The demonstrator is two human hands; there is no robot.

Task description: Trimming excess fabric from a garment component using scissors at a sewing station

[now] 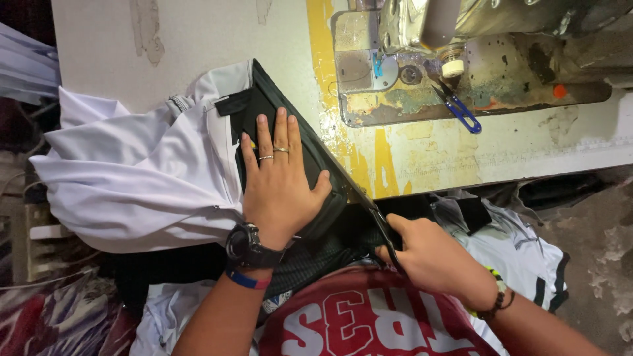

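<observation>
Soft, light, floppy dark cloth [310, 158] under the left hand [280, 188], fingers spread flat, pressing it to the counter [198, 33] edge; best held by pinning flat like this, near the cut line. Right hand [428, 254] closed on scissors [382, 227] at the cloth's edge just right of the left palm. White garment [132, 178] bunched left; sewing machine [475, 59] and blue snips [461, 112] well beyond, out of the way.
</observation>
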